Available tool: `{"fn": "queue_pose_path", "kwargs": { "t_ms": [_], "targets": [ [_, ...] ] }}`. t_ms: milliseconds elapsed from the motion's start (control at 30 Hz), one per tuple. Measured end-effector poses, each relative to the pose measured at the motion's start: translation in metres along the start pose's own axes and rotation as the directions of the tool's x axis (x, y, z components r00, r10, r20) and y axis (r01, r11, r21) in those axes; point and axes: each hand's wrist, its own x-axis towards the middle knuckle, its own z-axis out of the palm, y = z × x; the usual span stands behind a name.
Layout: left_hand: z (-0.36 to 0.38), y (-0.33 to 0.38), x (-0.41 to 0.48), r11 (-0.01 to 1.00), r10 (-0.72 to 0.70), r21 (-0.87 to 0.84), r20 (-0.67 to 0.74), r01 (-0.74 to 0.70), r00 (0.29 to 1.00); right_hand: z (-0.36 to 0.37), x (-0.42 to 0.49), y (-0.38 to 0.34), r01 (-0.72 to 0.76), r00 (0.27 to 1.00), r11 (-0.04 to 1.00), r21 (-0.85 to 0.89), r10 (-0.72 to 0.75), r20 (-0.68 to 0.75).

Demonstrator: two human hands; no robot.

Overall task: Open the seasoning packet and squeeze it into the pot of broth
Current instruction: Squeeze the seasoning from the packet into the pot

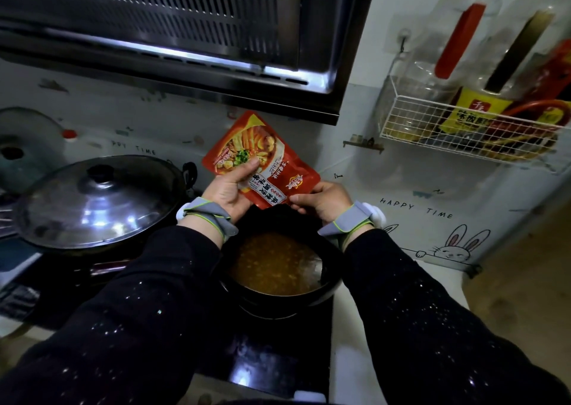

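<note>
A red seasoning packet point(262, 157) with a printed food picture is held tilted above the stove, its lower edge pointing down toward the pot. My left hand point(230, 191) grips the packet's left side with the thumb across its front. My right hand point(321, 200) pinches the lower right corner. Directly below stands a black pot point(332, 284) filled with orange-brown broth point(275, 265). Whether the packet is torn open cannot be told.
A large wok with a shiny steel lid point(95, 200) sits on the left burner. The range hood point(173, 34) hangs overhead. A white wire rack point(463, 132) with bottles is fixed to the wall at right. A glass lid point(24, 145) leans at far left.
</note>
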Motion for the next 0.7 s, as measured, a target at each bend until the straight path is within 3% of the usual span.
{"fn": "queue_pose_path", "kwargs": {
  "t_ms": [367,700],
  "targets": [
    [0.003,0.010,0.003,0.997,0.061,0.051,-0.027,-0.059,0.998,0.005,-0.001,0.001,0.007,0.999,1.000,0.020,-0.008,0.051],
    [0.006,0.012,0.009,0.994,0.082,0.069,-0.036,-0.080,0.996,0.004,0.002,0.002,0.020,1.000,0.999,0.045,-0.019,-0.023]
  ]
}}
